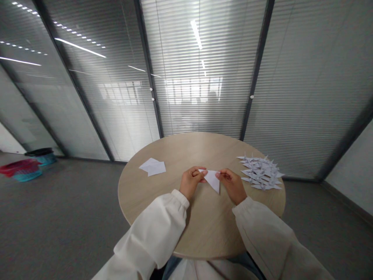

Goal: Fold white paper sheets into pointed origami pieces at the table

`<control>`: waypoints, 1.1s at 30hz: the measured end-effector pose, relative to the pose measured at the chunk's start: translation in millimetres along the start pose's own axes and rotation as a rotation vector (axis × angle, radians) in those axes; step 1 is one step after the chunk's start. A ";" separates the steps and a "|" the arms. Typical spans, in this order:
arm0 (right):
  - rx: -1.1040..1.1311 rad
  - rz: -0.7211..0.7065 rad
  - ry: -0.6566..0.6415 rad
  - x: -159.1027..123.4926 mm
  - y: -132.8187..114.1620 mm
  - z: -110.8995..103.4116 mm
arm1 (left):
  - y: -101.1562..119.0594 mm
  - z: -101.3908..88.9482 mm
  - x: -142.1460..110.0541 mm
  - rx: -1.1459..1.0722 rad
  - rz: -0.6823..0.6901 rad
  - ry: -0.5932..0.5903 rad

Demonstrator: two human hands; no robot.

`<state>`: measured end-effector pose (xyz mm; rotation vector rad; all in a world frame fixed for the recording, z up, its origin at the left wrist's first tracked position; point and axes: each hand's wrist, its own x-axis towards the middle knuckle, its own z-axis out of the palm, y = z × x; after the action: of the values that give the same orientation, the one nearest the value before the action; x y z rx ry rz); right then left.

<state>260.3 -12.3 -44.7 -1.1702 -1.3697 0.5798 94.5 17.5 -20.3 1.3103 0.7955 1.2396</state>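
Note:
Between my two hands is a white sheet of folded paper (213,181), shaped like a triangle with one point toward me. My left hand (191,180) pinches its upper left corner between thumb and fingers. At the upper right corner, my right hand (232,184) grips the paper the same way. Both hands are just above the middle of the round table. To the right lies a cluster of several folded white paper cranes (262,172), set close together in rows. A few loose white paper sheets (153,167) overlap on the left side.
The round wooden table (204,237) stands against a glass partition with blinds (201,109). On the floor at far left are two bins, one with a red liner (20,167) and one with a black liner (39,151).

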 end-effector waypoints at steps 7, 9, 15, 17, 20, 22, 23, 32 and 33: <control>-0.006 0.004 0.005 0.1 -0.4 0.2 | 1.1 -0.9 0.7 0.014 -0.018 0.000; -0.007 0.002 0.007 0.2 -0.1 0.0 | 0.9 -1.2 0.8 0.008 -0.020 0.005; 0.000 0.001 0.013 0.4 1.4 0.2 | 1.2 -2.4 0.3 -0.012 -0.027 0.015; 0.003 0.005 0.016 0.6 1.7 0.2 | 2.3 -2.5 -0.4 -0.018 -0.031 0.013; 0.002 0.010 0.019 0.8 2.1 0.1 | 3.9 -2.3 -1.8 -0.025 -0.038 0.002; -0.001 0.013 0.015 0.9 2.3 0.1 | 4.4 -1.8 -2.3 -0.032 -0.040 0.004; -0.002 0.015 0.009 0.9 2.2 0.1 | 4.5 -1.5 -2.4 -0.036 -0.038 0.009; 0.032 0.038 -0.204 -3.7 -7.6 2.1 | 7.7 -3.9 -0.3 0.107 0.082 0.125; 0.036 0.042 -0.230 -4.3 -8.1 2.2 | 8.2 -4.9 0.0 0.121 0.091 0.135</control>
<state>255.0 -18.4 -39.9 -1.1316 -1.5248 0.7850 88.1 17.4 -13.1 1.3834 0.9272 1.3816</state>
